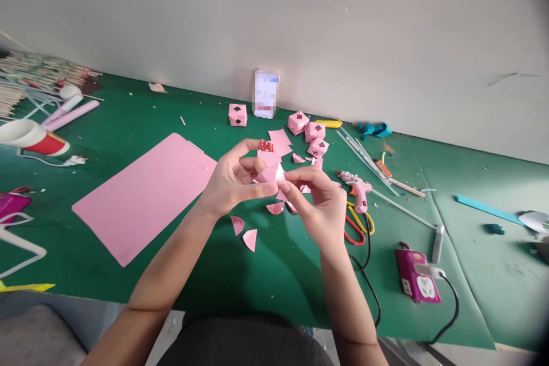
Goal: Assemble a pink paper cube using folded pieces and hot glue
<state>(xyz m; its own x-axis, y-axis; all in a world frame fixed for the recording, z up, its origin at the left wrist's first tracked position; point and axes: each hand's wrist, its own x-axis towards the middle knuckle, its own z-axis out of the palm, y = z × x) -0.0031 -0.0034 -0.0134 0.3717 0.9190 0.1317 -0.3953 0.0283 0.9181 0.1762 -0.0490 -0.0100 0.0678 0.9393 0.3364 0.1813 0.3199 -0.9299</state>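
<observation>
Between my two hands is a small folded piece of pink paper (271,174), held above the middle of the green table. My left hand (231,180) pinches its left side, and a red patterned wrap covers one raised fingertip. From the right, my right hand (319,200) grips the paper's lower right edge between thumb and fingers. Under and around the hands lie pink paper scraps (250,240), some partly hidden by the fingers. Folded pink paper shapes with diamond openings stand beyond, one (237,115) at left and several (298,122) at right.
A large pink sheet (143,197) lies to the left. On the right are a pink glue gun (360,190), scissors (355,231) and a purple power strip (418,275). A phone (266,94) leans on the wall. A paper cup (34,137) lies tipped at far left.
</observation>
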